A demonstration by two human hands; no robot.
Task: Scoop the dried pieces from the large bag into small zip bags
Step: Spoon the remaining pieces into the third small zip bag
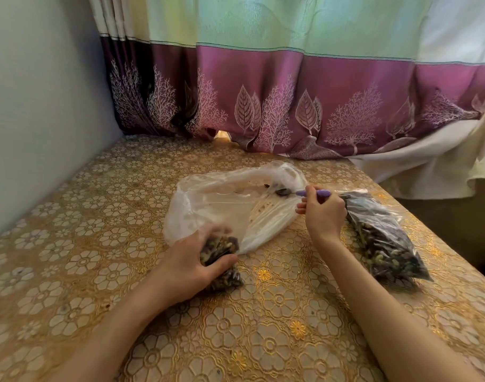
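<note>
A large clear plastic bag point(224, 205) lies spread in the middle of the table, nearly flat, with only a few dark bits near its far right edge. My left hand point(191, 260) grips a small zip bag point(222, 264) full of dried pieces, standing at the large bag's near edge. My right hand point(322, 212) holds a spoon point(304, 192) by its purple handle, the metal bowl lying inside the large bag's right side. A filled zip bag point(382, 238) of dark dried pieces lies flat just right of my right hand.
The table point(277, 312) wears a gold floral cover and ends at a right edge beside the filled bag. A purple and green curtain point(263, 106) hangs along the back. A grey wall point(42, 133) bounds the left side. White cloth point(428, 161) drapes at the back right.
</note>
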